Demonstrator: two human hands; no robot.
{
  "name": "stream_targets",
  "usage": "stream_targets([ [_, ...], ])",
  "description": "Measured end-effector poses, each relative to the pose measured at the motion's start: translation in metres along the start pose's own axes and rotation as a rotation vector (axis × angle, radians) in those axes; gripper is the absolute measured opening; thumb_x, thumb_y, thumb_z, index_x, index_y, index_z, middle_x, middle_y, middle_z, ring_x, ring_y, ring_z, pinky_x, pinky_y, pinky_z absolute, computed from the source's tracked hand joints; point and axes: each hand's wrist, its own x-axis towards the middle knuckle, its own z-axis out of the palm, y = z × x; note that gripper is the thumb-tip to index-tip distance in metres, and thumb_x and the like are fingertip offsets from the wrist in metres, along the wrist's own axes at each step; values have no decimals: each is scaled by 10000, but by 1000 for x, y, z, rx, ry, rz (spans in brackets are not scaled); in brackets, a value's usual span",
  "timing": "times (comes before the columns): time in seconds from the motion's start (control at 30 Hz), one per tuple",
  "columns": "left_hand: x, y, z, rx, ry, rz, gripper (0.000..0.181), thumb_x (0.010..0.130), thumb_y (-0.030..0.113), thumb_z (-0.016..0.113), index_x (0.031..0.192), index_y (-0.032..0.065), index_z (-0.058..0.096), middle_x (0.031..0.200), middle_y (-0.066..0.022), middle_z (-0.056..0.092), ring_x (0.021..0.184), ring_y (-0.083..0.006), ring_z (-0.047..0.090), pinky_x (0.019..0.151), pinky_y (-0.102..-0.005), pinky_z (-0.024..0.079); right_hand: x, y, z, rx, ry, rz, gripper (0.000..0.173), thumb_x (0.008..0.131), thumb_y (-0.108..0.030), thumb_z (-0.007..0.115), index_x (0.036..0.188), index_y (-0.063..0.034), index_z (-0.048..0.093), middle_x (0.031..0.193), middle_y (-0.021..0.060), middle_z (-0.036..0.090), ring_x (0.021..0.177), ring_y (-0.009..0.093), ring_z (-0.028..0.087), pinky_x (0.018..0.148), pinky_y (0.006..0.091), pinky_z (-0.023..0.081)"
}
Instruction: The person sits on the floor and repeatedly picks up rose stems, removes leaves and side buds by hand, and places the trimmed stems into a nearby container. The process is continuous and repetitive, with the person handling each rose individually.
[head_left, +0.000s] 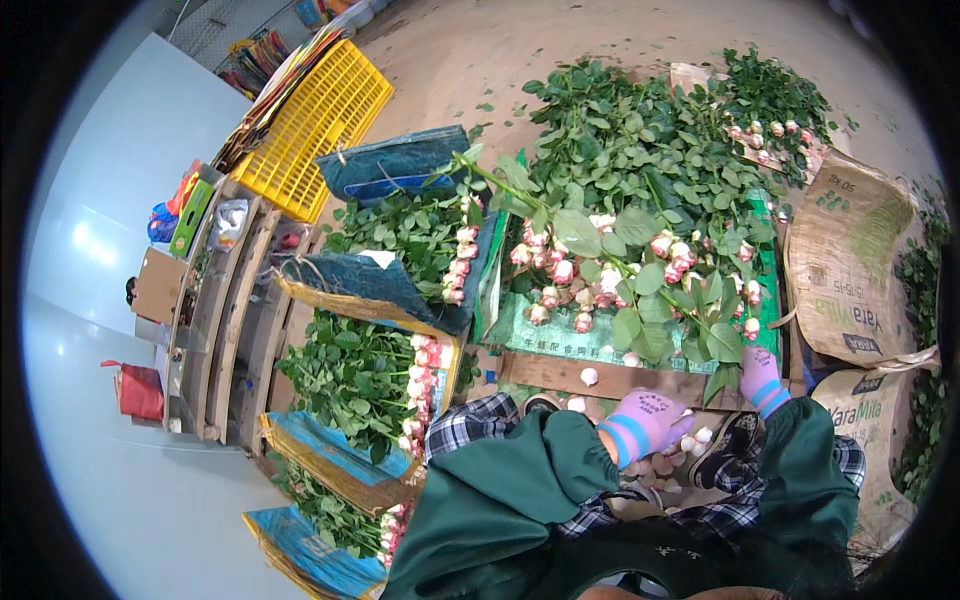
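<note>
My left hand (643, 421), in a lilac and blue glove, is low before me over fallen petals (660, 469); its hold is unclear. My right hand (763, 375), gloved alike, touches the leaves near the lower end of a long leafy rose stem (626, 268). That stem slants up to the left over the heap. Whether its fingers are closed on it is hidden. Pink and white roses (561, 271) lie with their heads towards me on a green woven sack (555, 326), with dense foliage (637, 135) behind. A loose white rosebud or petal clump (589, 376) rests on the wooden board (540, 373).
To the left, roses (422, 375) fill woven-sack holders (337, 446) beside a wooden pallet rack (225, 322). A yellow plastic crate (322, 120) stands behind. Printed fertilizer sacks (851, 262) are at the right, with more roses (776, 129) at the back right. Leaves litter the floor (465, 75).
</note>
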Motion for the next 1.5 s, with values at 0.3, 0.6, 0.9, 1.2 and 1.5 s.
stream_targets([
  [0.3,38,-9,3,-387,324,-72,424,862,319,640,1158,24,571,1013,-239,635,910,-399,622,805,-448,501,34,-104,-112,412,129,-185,374,827,-251,678,1136,-44,642,1077,194,660,956,375,633,802,438,504],
  [0.6,77,-154,-151,-527,995,-193,391,919,427,621,1132,100,650,921,-116,700,850,-244,684,739,-376,534,63,-134,-194,886,274,-117,606,826,-54,653,1405,-60,477,1169,120,675,937,194,670,899,355,498],
  [0.9,54,-420,-259,-890,1330,-580,245,896,281,714,952,62,619,705,11,550,550,-104,490,544,-265,479,91,-94,-149,800,117,4,639,788,52,617,1401,-17,450,1146,152,664,895,212,661,860,332,513],
  [1.2,104,-572,-213,-923,1110,-946,440,981,317,575,1256,-10,471,916,-151,686,692,-245,701,499,-359,491,134,-81,-123,926,-8,233,633,798,62,558,1416,-3,439,1160,168,651,909,203,639,845,317,512],
  [1.5,70,-549,-235,105,1016,-1180,775,894,506,576,1423,-34,409,1362,-274,527,1267,-412,509,1068,-431,401,182,-30,-92,598,88,197,462,893,-193,634,1326,-53,549,1087,147,675,975,285,644,875,371,497],
])
